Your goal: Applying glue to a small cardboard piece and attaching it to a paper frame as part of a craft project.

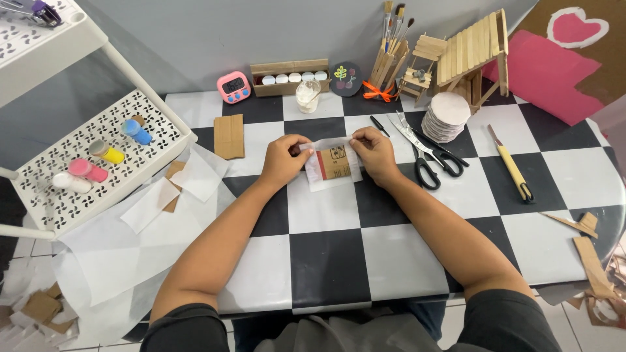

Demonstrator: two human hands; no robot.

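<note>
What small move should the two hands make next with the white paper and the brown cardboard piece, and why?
Probably fold the top edge of the white paper down over the cardboard piece. The left hand and right hand both pinch that upper edge, and the cardboard lies on the paper uncovered, with paper showing on its left side and below it.

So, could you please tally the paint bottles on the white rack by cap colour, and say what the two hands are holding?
Blue paint bottle: 1
Yellow paint bottle: 1
Pink paint bottle: 1
White paint bottle: 1
Total: 4
The left hand and right hand both pinch the white paper around a brown cardboard piece.
</note>
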